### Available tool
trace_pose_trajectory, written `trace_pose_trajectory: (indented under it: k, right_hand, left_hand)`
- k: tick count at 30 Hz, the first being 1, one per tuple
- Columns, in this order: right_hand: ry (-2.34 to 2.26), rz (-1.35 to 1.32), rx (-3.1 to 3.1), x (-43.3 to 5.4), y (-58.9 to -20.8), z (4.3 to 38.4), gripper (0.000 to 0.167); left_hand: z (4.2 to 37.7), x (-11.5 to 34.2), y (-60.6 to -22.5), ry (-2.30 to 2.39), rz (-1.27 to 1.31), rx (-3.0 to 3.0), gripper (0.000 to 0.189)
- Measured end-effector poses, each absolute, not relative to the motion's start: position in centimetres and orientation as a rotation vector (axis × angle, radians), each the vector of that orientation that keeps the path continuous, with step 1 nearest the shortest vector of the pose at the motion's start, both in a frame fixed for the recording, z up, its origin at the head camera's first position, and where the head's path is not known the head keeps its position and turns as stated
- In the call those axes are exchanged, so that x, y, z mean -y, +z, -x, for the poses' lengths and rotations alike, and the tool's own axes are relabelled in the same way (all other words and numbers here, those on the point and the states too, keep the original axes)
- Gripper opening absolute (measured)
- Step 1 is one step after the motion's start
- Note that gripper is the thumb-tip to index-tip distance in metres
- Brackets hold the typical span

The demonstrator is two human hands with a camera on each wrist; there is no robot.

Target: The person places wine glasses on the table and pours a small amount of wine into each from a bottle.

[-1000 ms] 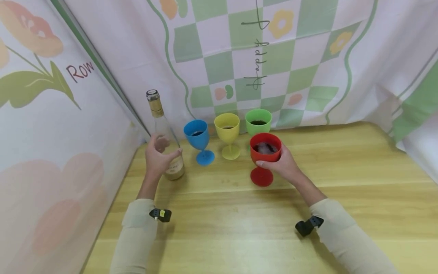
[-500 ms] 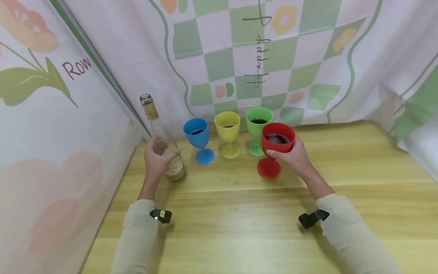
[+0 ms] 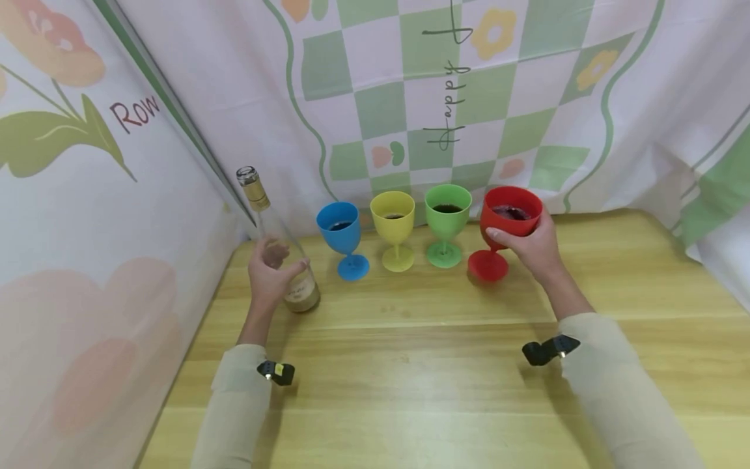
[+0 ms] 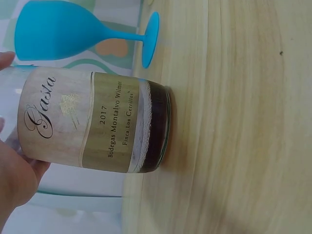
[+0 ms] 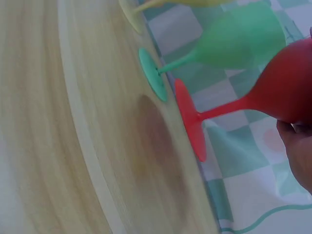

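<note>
My left hand (image 3: 268, 277) grips a clear glass wine bottle (image 3: 272, 223), which stands on the table at the left. In the left wrist view its label (image 4: 111, 122) faces the camera, with a little dark liquid at the base. My right hand (image 3: 536, 251) holds a red goblet (image 3: 514, 227) by the bowl, with dark red liquid inside. The right wrist view shows the goblet's foot (image 5: 191, 122) raised off the table, its shadow apart from it. Left of it stand a green goblet (image 3: 448, 225), a yellow goblet (image 3: 394, 229) and a blue goblet (image 3: 342, 240), each with dark liquid.
The wooden table (image 3: 404, 384) runs up to a patterned curtain (image 3: 375, 58) close behind the goblets. Another printed curtain (image 3: 117, 260) borders the table's left side, near the bottle.
My right hand has carried the red goblet to the right and back, from in front of the green goblet to beside it. My left hand stays on the bottle, whose neck leans slightly more left.
</note>
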State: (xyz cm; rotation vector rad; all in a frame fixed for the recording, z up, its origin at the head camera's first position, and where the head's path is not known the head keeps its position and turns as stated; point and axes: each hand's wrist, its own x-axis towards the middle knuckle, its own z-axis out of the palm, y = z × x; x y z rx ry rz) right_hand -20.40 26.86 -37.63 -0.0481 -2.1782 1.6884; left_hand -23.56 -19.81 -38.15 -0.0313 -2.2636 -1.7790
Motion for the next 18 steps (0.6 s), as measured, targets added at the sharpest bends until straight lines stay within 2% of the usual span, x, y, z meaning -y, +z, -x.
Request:
trace_pose_trajectory:
  k: [18]
  right_hand:
    - [1.691, 0.257, 2.145, -27.5, -39.4, 23.2, 0.078]
  left_hand:
    - [23.8, 19.9, -38.9, -1.848, 0.069, 2.107, 0.062]
